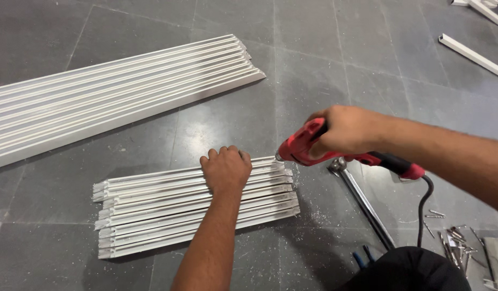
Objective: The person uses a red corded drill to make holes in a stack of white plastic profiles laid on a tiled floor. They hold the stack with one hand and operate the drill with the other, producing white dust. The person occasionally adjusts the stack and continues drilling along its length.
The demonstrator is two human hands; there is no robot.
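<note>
Drill [313, 145] in the right hand [343, 132], red body with a black tail end and a black cord looping down behind it. That grip is wrapped fully closed around the drill's handle, and the nose points at the end of the topmost strip in the short stack of white strips [198, 207] just left of it. Left hand [226, 170] lies on that stack, fingers curled over the far edge, pressing down rather than clutching anything, so that grip is loosely curled on top of the strips. Stack sits flat on the grey tiled floor [233, 116], white shavings scattered by its right end. Directly below the right hand there's a metal rod [362, 202] on the floor. Further right, a small pile of screws [456, 240]. Well beyond the left hand, a much longer bundle of white strips [114, 89].
</note>
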